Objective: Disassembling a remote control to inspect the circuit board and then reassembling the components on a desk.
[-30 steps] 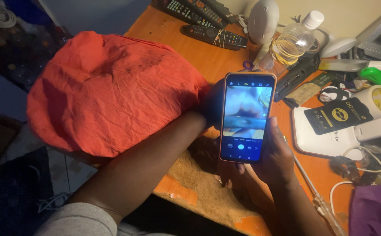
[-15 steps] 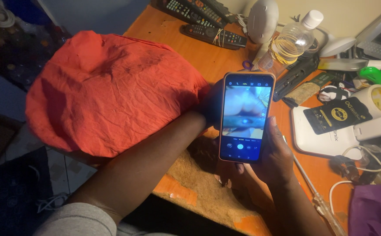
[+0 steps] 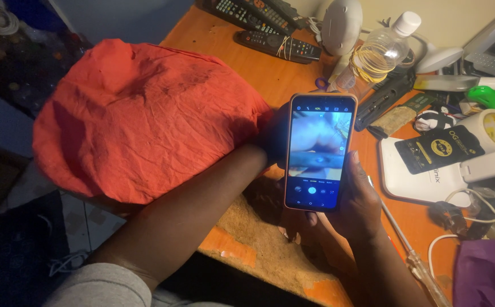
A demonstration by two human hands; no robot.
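1. Smartphone (image 3: pixel 319 152) stands upright over the orange desk (image 3: pixel 242 68), screen lit with a blurred camera preview that is hard to make out.
2. Right hand (image 3: pixel 347 213) wraps its lower half, fingers closed around the case from behind.
3. Left hand (image 3: pixel 274 138) is mostly hidden behind the smartphone; I cannot tell its finger state.
4. Left of the smartphone lies a red cloth (image 3: pixel 142 116); whatever it covers is hidden.
5. Beyond the smartphone lies a clear plastic bottle (image 3: pixel 375 54); a screwdriver (image 3: pixel 409 250) lies right of it.

Dim, warm light falls from above on the orange tabletop (image 3: pixel 242 68); the left edge sinks into shadow. The smartphone (image 3: pixel 317 152) screen glows brightest (its preview blurred), and the frame looks slightly soft.
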